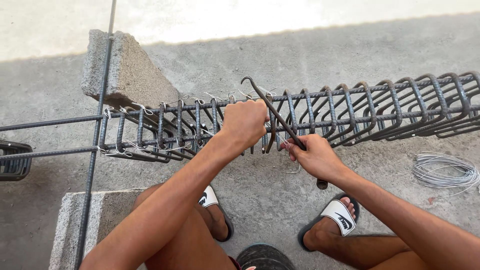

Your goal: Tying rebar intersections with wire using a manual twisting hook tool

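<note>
A long rebar cage (pixel 310 117) runs from nine o'clock to three o'clock across the middle of the view, its bent stirrups strung along straight bars and raised off the concrete floor (pixel 350 45). The left hand (pixel 245 122) sits near the centre, fingers closed over the upper bar of the cage where thin wire ties (pixel 200 100) twist around the joints. Just toward four o'clock from it, the right hand (pixel 315 157) is clamped around the shaft of a hooked tying tool (pixel 272 110), whose curled tip points up toward eleven o'clock and rests against the top bar close to the left hand. The two hands are near each other but not touching. A grey concrete block (pixel 125 70) stands at ten o'clock behind the cage, and a second block (pixel 72 225) lies at eight o'clock. A single straight bar (pixel 97 130) crosses both blocks, running from twelve toward seven o'clock. A coil of thin wire (pixel 442 170) lies on the floor at four o'clock. Two feet in sandals (pixel 340 215) stand at six o'clock.
</note>
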